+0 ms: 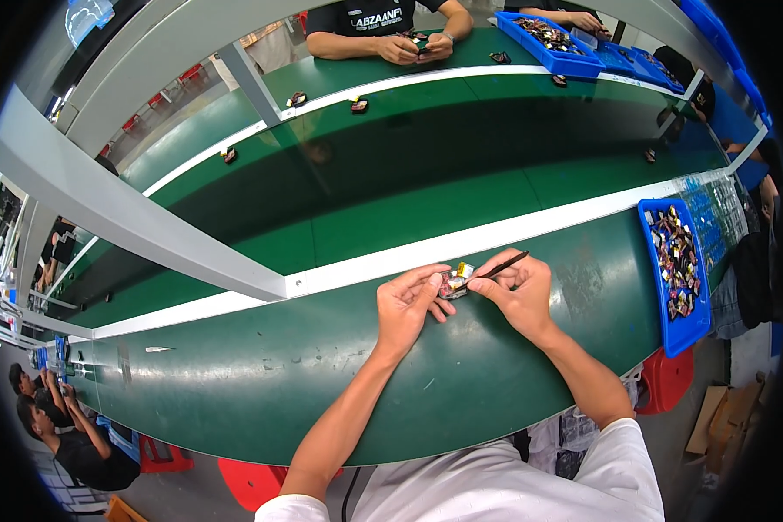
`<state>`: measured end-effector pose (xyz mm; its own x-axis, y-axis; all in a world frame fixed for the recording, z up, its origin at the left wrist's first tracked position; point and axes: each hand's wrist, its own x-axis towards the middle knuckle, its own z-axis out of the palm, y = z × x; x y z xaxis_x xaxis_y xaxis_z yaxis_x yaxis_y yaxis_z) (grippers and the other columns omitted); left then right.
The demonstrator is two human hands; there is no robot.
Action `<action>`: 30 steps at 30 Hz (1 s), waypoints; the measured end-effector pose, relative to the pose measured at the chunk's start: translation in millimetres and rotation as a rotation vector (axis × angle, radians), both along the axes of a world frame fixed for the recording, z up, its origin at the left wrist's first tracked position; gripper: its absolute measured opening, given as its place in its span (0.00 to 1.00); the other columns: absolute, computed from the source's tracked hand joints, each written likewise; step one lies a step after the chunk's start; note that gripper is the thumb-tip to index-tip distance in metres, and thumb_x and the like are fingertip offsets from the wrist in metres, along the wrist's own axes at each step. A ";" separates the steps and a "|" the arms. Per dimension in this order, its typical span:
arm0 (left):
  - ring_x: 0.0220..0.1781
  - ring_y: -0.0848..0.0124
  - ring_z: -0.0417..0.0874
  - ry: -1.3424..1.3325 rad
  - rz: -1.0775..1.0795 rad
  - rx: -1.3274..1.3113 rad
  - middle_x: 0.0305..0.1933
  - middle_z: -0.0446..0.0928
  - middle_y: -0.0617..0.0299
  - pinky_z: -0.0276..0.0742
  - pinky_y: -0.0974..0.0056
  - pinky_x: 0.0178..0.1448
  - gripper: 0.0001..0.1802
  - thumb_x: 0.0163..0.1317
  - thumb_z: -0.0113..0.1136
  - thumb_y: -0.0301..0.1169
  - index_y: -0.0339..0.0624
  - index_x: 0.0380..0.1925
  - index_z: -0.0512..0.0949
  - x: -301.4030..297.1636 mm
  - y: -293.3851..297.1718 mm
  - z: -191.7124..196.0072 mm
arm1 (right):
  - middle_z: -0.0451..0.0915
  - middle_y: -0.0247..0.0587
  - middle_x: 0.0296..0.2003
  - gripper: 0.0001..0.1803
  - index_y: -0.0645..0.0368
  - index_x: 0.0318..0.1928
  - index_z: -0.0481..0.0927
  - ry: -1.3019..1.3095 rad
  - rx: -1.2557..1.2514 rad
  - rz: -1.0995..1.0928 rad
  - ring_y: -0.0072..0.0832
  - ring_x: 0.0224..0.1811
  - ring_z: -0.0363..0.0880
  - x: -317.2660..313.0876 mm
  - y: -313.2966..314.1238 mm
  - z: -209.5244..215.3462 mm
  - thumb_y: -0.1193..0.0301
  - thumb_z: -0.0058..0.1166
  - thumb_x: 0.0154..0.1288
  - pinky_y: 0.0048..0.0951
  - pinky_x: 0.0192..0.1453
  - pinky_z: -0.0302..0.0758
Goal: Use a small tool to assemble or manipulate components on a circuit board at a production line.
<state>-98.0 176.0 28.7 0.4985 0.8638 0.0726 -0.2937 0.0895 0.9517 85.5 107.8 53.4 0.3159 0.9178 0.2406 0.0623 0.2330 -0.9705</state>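
Note:
Over the green work surface (261, 365), my left hand (401, 309) pinches a small electronic assembly (451, 284) between thumb and fingers. The piece is dark and reddish, with a yellow and white part (465, 271) at its upper edge. My right hand (524, 294) is closed on a slim black pen-like tool (508, 262). Its lower end points at the assembly and seems to touch it; whether it is tweezers or a pick I cannot tell. My right fingertips are close beside the piece, and my fingers partly cover it.
At right stands a blue tray (701, 335) of similar small assemblies. Beyond a white rail (365, 267) runs a green conveyor belt (426, 178) with a few pieces on it. A grey metal post (191, 235) slants down at left. Across the belt, a co-worker's hands (413, 50) hold something dark.

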 end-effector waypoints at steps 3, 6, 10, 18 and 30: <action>0.27 0.65 0.87 0.000 -0.013 0.015 0.38 0.85 0.46 0.83 0.68 0.27 0.17 0.75 0.57 0.30 0.24 0.52 0.81 -0.5 0.3 0.8 | 0.84 0.30 0.25 0.08 0.66 0.36 0.83 0.015 -0.011 0.039 0.03 0.18 0.59 2.8 1.2 0.3 0.81 0.71 0.60 0.13 0.21 0.52; 0.28 0.66 0.87 -0.007 -0.031 0.011 0.38 0.85 0.48 0.82 0.69 0.27 0.16 0.75 0.57 0.30 0.25 0.53 0.81 -1.1 1.3 -0.2 | 0.84 0.30 0.25 0.08 0.66 0.35 0.83 -0.004 -0.012 0.049 0.04 0.18 0.59 2.7 0.4 2.0 0.81 0.71 0.59 0.14 0.21 0.52; 0.28 0.68 0.87 -0.016 -0.044 -0.023 0.38 0.85 0.49 0.82 0.69 0.28 0.16 0.76 0.57 0.30 0.26 0.53 0.81 -2.4 1.6 1.6 | 0.84 0.30 0.25 0.06 0.66 0.34 0.85 -0.112 0.056 0.009 0.04 0.17 0.60 -1.1 -1.1 0.2 0.81 0.72 0.59 0.15 0.20 0.53; 0.26 0.66 0.87 -0.019 -0.021 -0.011 0.36 0.85 0.46 0.83 0.68 0.26 0.17 0.74 0.58 0.30 0.23 0.52 0.81 -0.8 1.0 4.5 | 0.85 0.32 0.26 0.06 0.64 0.32 0.86 -0.222 0.111 -0.026 0.05 0.16 0.63 -1.9 -2.2 0.8 0.82 0.73 0.57 0.16 0.20 0.56; 0.27 0.69 0.87 -0.019 -0.058 -0.050 0.34 0.85 0.51 0.81 0.70 0.27 0.14 0.73 0.60 0.28 0.26 0.51 0.82 -2.9 2.9 1.3 | 0.85 0.32 0.26 0.07 0.65 0.33 0.86 -0.175 0.040 0.048 0.05 0.17 0.61 7.6 0.3 -0.2 0.81 0.74 0.56 0.16 0.20 0.55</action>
